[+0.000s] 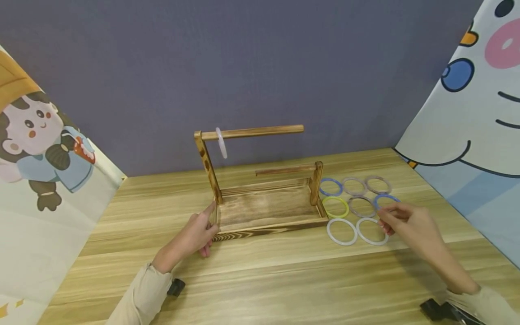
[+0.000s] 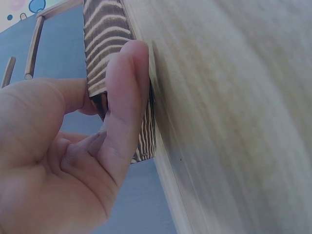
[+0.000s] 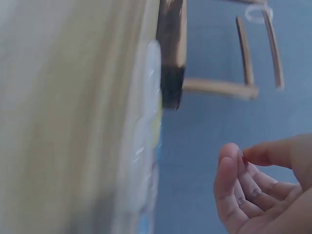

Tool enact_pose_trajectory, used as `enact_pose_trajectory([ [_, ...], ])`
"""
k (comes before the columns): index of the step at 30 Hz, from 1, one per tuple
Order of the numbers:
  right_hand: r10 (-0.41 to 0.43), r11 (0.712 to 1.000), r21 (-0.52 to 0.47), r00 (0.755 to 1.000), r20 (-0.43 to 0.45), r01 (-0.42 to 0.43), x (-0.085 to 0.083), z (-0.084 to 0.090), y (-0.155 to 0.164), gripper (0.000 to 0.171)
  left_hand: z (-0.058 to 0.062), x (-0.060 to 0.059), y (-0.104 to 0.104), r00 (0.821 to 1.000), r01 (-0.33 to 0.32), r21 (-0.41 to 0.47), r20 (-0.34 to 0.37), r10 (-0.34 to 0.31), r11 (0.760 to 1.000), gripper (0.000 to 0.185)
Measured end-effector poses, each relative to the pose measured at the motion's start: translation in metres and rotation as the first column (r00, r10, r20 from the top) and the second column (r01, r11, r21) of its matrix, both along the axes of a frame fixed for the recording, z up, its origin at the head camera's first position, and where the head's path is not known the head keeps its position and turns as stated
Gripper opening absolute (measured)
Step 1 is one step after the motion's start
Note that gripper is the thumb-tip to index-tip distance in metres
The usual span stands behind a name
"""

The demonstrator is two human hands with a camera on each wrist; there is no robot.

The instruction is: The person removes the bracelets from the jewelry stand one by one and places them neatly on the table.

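While wooden stand [image 1: 266, 208] sits mid-table [image 1: 284, 280], left hand [image 1: 199, 234] grips its left front corner, thumb and fingers pinching base. Right hand [image 1: 410, 223] hovers loosely curled, holding nothing, over rings [image 1: 357, 207] just right of stand. One white ring [image 1: 221, 142] hangs on upper bar.

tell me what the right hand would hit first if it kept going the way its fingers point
Probably the white ring just under the right hand's fingertips, or the blue ring beside it. The hand hovers above the rings, so depth is hard to judge.
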State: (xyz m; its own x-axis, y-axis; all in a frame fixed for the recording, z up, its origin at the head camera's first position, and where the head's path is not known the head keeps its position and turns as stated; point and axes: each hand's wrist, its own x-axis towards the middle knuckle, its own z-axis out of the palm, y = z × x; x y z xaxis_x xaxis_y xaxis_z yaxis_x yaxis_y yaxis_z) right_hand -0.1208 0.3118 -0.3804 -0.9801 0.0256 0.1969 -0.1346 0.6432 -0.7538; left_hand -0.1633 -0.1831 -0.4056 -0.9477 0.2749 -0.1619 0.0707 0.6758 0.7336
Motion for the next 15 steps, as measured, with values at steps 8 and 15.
enact_pose_trajectory([
  [8, 0.078, 0.993, 0.098, 0.992, -0.098, -0.069, -0.009, 0.031, -0.044, 0.019, 0.001, 0.000, 0.001, 1.000, 0.001, -0.002, 0.004, -0.001, 1.000, 0.075],
  [15, 0.153, 0.987, 0.062, 0.983, -0.104, -0.147, -0.021, 0.044, -0.078, 0.018, 0.001, 0.000, 0.001, 1.000, 0.007, 0.007, 0.003, -0.007, 1.000, 0.074],
])
